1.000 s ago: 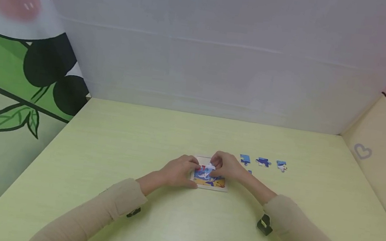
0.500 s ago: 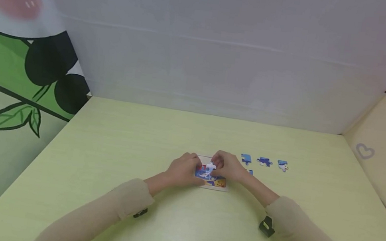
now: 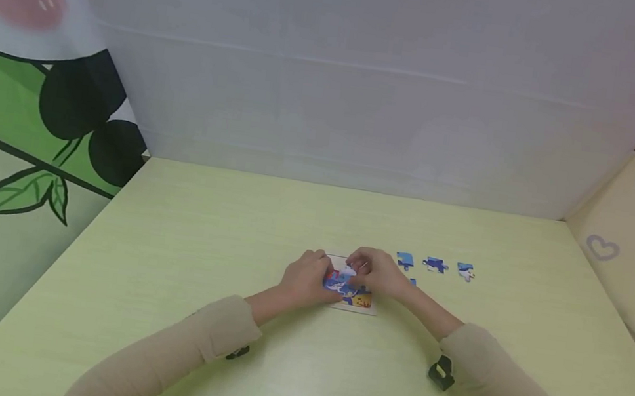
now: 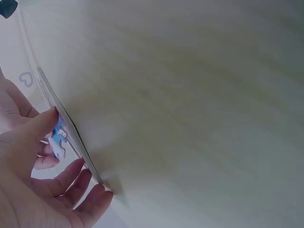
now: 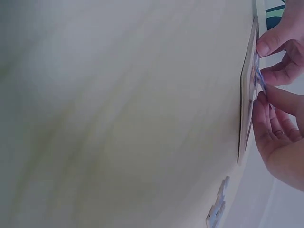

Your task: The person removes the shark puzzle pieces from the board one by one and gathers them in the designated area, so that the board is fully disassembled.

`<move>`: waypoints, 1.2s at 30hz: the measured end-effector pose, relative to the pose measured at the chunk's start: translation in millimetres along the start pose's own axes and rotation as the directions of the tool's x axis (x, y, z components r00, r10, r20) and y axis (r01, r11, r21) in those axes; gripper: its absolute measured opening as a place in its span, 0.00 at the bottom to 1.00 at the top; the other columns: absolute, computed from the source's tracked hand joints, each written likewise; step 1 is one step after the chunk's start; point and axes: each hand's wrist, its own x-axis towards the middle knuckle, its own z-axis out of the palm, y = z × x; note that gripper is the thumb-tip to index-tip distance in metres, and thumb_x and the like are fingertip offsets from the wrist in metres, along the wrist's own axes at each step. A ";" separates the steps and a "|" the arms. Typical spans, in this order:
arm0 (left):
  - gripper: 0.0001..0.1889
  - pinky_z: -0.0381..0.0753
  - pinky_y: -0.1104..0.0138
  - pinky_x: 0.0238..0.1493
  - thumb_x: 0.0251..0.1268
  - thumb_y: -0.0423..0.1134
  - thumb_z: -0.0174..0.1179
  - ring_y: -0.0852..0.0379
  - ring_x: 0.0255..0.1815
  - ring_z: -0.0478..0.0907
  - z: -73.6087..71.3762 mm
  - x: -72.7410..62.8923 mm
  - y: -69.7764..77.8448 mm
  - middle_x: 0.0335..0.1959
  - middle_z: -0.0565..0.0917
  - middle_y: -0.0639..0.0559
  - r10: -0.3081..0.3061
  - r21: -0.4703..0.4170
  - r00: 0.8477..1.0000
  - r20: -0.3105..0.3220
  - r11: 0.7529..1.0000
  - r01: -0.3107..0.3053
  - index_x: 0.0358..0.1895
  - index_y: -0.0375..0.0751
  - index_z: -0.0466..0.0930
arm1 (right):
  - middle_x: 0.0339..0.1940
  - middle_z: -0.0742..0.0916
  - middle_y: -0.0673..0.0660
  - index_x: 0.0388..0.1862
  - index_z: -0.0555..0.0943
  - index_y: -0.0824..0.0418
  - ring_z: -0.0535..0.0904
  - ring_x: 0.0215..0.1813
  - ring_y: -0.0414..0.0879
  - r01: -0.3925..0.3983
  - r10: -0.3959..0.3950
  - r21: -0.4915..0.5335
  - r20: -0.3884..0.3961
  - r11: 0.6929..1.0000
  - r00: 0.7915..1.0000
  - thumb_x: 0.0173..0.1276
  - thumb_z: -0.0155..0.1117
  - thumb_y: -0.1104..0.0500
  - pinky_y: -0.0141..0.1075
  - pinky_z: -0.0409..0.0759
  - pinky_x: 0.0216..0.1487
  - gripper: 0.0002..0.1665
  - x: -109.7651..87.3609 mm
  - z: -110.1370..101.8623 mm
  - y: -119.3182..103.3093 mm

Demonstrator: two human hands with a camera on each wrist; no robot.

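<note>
A small picture puzzle board with a pale frame lies on the table between both hands, partly covered by them. My left hand holds its left side, the thumb over the near part and the fingers by the left and far edges, as the left wrist view shows. With thumb and fingers, my right hand pinches a blue-and-white puzzle piece over the middle of the board. In the right wrist view the piece stands at a tilt against the board; its fit is hidden.
Three loose puzzle pieces lie in a row right of the board: one light blue, one dark blue, one blue and white. Another blue piece shows partly behind the right wrist. A grey wall stands behind the table.
My left hand has slid right, its thumb further over the board. The right hand stays over the middle while the pinched piece has tilted and lowered slightly.
</note>
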 end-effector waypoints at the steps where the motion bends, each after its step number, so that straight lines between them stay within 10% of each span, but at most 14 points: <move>1: 0.22 0.70 0.70 0.27 0.41 0.53 0.70 0.57 0.34 0.66 0.0 -0.1 -0.1 0.28 0.69 0.54 0.000 0.003 1.000 0.001 1.000 0.000 0.29 0.39 0.74 | 0.34 0.81 0.55 0.43 0.77 0.65 0.77 0.34 0.44 -0.009 0.009 0.006 -0.001 1.000 1.000 0.50 0.68 0.69 0.32 0.79 0.34 0.18 -0.2 -0.7 -0.2; 23: 0.26 0.71 0.63 0.53 0.44 0.45 0.69 0.53 0.51 0.70 -5.4 0.7 -26.2 0.50 0.76 0.48 0.216 -0.027 0.966 0.144 0.976 -0.214 0.48 0.36 0.78 | 0.35 0.81 0.57 0.43 0.78 0.66 0.77 0.35 0.46 0.003 -0.004 -0.014 -0.074 1.000 0.997 0.55 0.66 0.65 0.34 0.76 0.36 0.16 -30.7 -54.3 29.0; 36: 0.28 0.71 0.61 0.54 0.46 0.45 0.69 0.51 0.53 0.69 -8.8 -3.9 -28.0 0.52 0.74 0.47 0.226 -0.090 0.961 0.162 0.973 -0.214 0.52 0.37 0.77 | 0.37 0.80 0.63 0.45 0.75 0.73 0.78 0.34 0.46 -0.097 0.104 0.071 -0.105 0.993 0.989 0.57 0.63 0.68 0.33 0.81 0.35 0.17 -74.7 -105.3 74.3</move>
